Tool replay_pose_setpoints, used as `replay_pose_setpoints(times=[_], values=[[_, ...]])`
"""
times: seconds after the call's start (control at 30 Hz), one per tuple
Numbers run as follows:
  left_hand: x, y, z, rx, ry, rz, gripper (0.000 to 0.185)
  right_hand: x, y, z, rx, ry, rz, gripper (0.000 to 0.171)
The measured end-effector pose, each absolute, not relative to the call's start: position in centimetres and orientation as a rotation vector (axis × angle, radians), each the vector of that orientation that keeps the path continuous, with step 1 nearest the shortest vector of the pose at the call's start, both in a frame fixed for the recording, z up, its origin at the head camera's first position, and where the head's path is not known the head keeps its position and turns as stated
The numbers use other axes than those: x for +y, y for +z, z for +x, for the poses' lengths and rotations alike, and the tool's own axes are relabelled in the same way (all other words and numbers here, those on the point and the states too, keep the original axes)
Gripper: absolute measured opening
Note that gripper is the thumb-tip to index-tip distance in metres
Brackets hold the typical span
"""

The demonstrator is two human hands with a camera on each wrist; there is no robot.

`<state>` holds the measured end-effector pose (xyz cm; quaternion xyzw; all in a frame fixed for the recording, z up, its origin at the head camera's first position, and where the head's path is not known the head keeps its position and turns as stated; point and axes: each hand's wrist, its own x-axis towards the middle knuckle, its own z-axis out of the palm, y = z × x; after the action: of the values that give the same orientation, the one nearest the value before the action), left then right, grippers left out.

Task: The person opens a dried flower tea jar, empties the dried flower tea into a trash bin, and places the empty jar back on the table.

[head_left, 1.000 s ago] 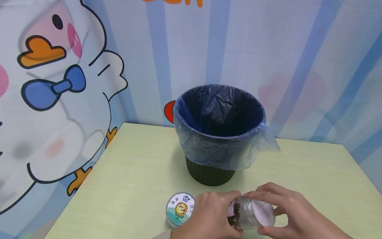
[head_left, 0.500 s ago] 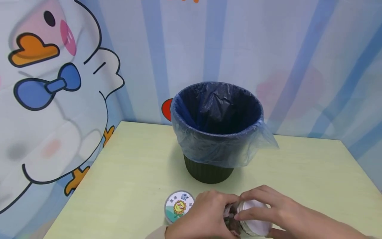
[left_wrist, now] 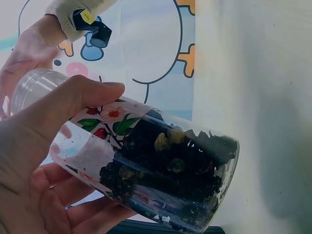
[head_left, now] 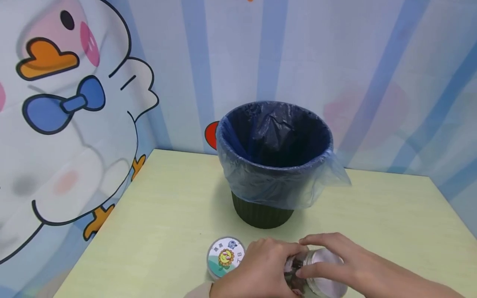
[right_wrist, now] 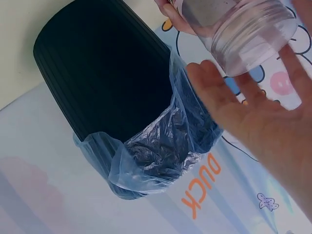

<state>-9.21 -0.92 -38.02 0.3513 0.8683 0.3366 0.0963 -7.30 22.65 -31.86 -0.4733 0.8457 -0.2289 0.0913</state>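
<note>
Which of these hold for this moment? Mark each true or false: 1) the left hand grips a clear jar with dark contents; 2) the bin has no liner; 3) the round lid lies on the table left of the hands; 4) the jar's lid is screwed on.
1) True: the left hand grips the clear jar, dark contents inside.
2) False: the bin has a blue liner folded over its rim.
3) True: the round lid lies on the table.
4) False: the jar's threaded mouth is bare beside the right hand.
</note>
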Motion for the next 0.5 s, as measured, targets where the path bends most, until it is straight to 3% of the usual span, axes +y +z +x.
replay_pose_setpoints(times=[0.17, 0.4, 0.5], values=[[-0.84, -37.83, -9.04, 2.606, 1.011, 1.028, 0.06, 23.01, -31.85, -6.88, 2.789, -0.517, -1.178, 0.069], [-0.43, -37.72, -8.87, 2.669, 1.019, 0.982, 0.058, 22.66, -32.11, -6.64, 2.896, -0.618, -0.99, 0.056], [-0.36, -37.63, -8.96, 2.674, 0.994, 0.955, 0.062, 22.9, -32.18, -6.79, 2.811, -0.716, -1.035, 0.057]])
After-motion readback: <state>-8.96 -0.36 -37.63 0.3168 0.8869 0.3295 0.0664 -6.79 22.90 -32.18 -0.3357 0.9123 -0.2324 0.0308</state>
